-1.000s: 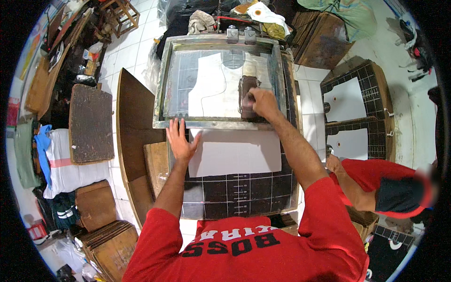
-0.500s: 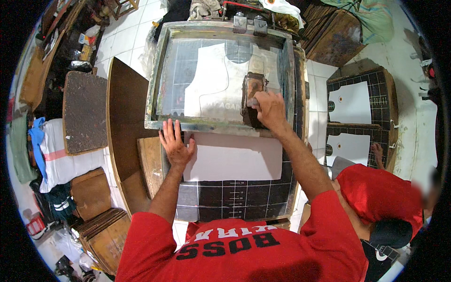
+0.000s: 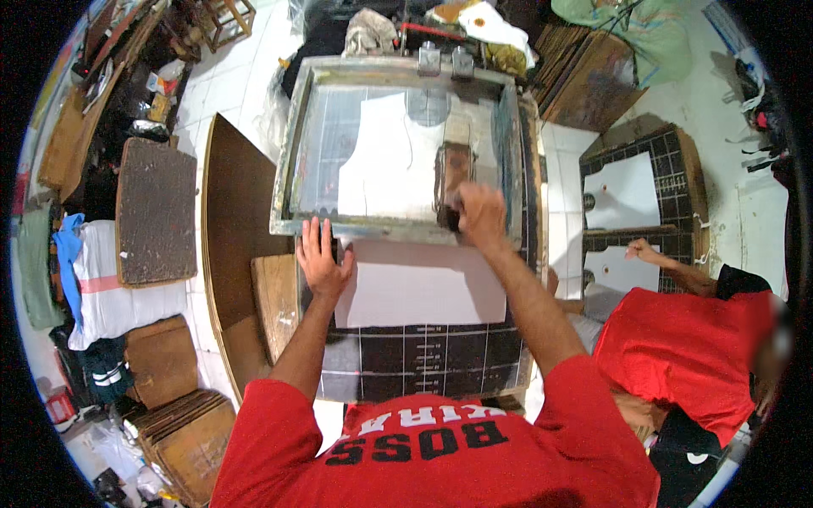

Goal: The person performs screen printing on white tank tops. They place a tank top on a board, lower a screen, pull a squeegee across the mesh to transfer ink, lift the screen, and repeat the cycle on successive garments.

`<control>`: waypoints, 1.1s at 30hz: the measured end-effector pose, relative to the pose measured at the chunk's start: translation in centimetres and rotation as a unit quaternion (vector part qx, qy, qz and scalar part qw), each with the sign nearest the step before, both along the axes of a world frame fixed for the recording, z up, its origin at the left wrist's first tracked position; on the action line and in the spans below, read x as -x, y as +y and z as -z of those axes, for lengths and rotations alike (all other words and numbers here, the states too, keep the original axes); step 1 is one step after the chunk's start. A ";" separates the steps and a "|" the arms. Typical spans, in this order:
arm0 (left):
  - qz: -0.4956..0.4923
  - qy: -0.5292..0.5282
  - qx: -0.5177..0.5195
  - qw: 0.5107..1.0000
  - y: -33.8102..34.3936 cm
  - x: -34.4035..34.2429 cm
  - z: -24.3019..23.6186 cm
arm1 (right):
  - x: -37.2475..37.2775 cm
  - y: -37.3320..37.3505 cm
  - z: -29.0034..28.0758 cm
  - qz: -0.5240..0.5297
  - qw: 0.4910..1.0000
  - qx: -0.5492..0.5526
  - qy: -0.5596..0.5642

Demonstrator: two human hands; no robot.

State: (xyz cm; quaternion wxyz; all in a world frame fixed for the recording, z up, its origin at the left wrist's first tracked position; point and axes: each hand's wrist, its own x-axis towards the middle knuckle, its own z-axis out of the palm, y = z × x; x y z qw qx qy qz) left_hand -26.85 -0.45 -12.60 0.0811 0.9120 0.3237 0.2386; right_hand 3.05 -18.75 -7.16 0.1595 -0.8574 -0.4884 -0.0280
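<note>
A screen-printing frame (image 3: 398, 230) lies over a white cut fabric piece (image 3: 381, 292) on a black gridded board (image 3: 389, 347). Through its mesh the fabric's curved outline shows. My left hand (image 3: 322, 262) rests at the frame's near-left edge, fingers stretched and spread, holding nothing. Inside the frame at the right, my right hand (image 3: 481, 216) is closed round a small dark squeegee (image 3: 451, 212), partly hidden by the fingers. Just beyond it is a brown ink-stained rectangle (image 3: 457, 161) on the mesh.
Two metal hinge clamps (image 3: 429, 59) hold the frame's far side. A tall brown panel (image 3: 241, 229) stands at left. To the right, a co-worker in a red shirt (image 3: 677, 356) reaches a hand (image 3: 645, 251) over another gridded board (image 3: 684, 182) with white fabric pieces.
My right hand and the squeegee have come slightly nearer to the frame's near edge. My left hand stays at that edge. The co-worker's arm now extends over the fabric; the view has shifted slightly.
</note>
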 end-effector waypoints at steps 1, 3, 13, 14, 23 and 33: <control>-0.007 -0.013 -0.024 1.000 0.3 -0.3 -0.6 | 0.8 -0.6 0.0 0.005 1.000 0.023 -0.002; -0.016 0.107 0.027 0.994 2.1 -0.5 -2.4 | 0.9 -0.6 0.0 -0.007 0.999 -0.040 -0.026; 0.093 0.054 0.043 0.993 5.1 -1.2 -6.8 | -1.5 -1.3 -2.2 -0.056 0.997 0.019 0.059; 0.087 0.070 0.051 0.992 5.0 -1.3 -6.9 | -1.7 -1.1 -2.4 -0.075 0.994 0.032 0.067; 0.090 0.049 0.065 0.993 5.1 -1.2 -7.2 | -12.0 8.2 -1.6 0.053 0.993 0.083 0.058; 0.107 0.048 0.092 0.989 5.5 -1.5 -9.5 | 5.3 -4.2 -3.7 -0.011 0.993 -0.107 0.056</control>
